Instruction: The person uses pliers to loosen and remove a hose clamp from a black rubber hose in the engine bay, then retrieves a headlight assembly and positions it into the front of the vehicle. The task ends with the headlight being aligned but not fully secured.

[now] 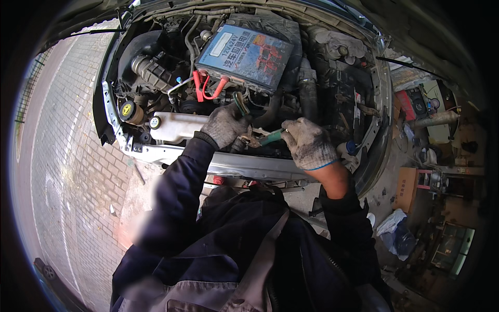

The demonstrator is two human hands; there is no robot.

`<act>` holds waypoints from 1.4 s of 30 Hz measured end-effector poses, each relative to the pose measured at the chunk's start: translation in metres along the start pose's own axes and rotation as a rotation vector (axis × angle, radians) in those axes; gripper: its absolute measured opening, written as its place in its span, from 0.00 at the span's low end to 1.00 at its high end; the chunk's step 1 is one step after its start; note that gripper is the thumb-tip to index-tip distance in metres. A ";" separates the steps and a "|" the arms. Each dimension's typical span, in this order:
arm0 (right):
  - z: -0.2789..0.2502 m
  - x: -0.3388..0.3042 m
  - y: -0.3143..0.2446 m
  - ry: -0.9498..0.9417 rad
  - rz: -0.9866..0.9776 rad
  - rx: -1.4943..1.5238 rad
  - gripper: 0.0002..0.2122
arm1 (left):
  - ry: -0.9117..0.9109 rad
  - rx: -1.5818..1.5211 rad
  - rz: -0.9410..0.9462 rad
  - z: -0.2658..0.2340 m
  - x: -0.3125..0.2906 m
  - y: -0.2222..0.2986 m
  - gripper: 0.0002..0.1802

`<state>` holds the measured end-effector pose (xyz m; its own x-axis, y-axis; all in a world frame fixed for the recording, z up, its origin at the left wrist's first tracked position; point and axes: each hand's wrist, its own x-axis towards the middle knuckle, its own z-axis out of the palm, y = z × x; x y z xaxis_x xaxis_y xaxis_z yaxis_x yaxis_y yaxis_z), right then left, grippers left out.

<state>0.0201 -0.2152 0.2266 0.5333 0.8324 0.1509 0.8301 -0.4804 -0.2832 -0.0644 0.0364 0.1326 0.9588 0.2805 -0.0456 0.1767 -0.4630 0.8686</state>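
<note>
My left hand (226,126), in a grey knitted glove, is closed above the front edge of the engine bay. A narrow dark loop-shaped piece (240,104) sticks up beside its fingers; what the hand grips is hidden. My right hand (311,144), gloved too, is wrapped round the end of a green-handled tool (271,138). The tool points left, and its head lies among brownish metal parts just below my left hand; its exact kind does not show. Beyond both hands, a blue-topped jump-start power pack (247,55) rests on the engine, with red clamps (198,86) at its near side.
A white plastic reservoir (176,126) sits left of my left hand, near a yellow-marked cap (128,111). The silver front crossmember (249,165) runs below my wrists. Paving lies left of the vehicle. At right are a cardboard box (406,190), plastic bags (396,234) and clutter.
</note>
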 end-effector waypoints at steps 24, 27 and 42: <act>-0.001 0.011 -0.013 -0.010 -0.030 0.101 0.08 | -0.032 0.022 -0.049 0.000 0.000 -0.014 0.25; -0.002 0.012 -0.015 -0.007 -0.036 0.178 0.07 | -0.034 -0.028 -0.041 -0.003 -0.001 -0.015 0.26; -0.004 0.017 -0.019 -0.006 -0.157 0.112 0.09 | 0.040 -0.086 -0.023 -0.002 -0.012 -0.020 0.25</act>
<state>0.0142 -0.1936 0.2386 0.3970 0.8965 0.1965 0.8797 -0.3107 -0.3601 -0.0802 0.0439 0.1171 0.9447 0.3244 -0.0478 0.1771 -0.3822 0.9070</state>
